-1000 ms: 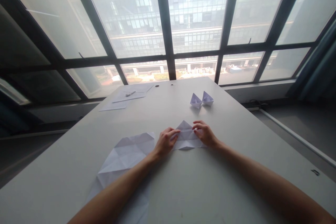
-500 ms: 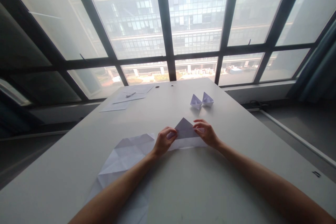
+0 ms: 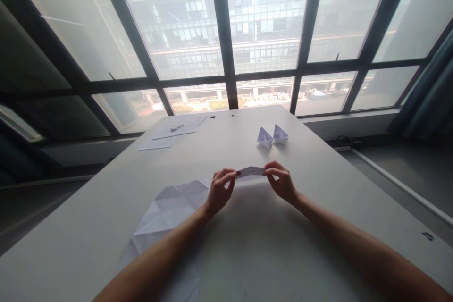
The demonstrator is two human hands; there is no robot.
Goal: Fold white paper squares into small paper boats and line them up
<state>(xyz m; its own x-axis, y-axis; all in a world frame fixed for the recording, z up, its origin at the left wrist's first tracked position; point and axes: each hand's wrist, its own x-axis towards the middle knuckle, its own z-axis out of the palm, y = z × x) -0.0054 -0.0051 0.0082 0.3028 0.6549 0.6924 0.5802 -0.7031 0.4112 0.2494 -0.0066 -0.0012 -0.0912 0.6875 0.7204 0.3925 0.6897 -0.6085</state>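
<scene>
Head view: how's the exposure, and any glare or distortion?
Head view: backlit, the windows bright and washed out, the curtain dark; head view: the folded paper looks greyish between left hand and right hand, soft shading on the table below; head view: window bars splay outward towards the top, probably wide lens plus downward tilt.
</scene>
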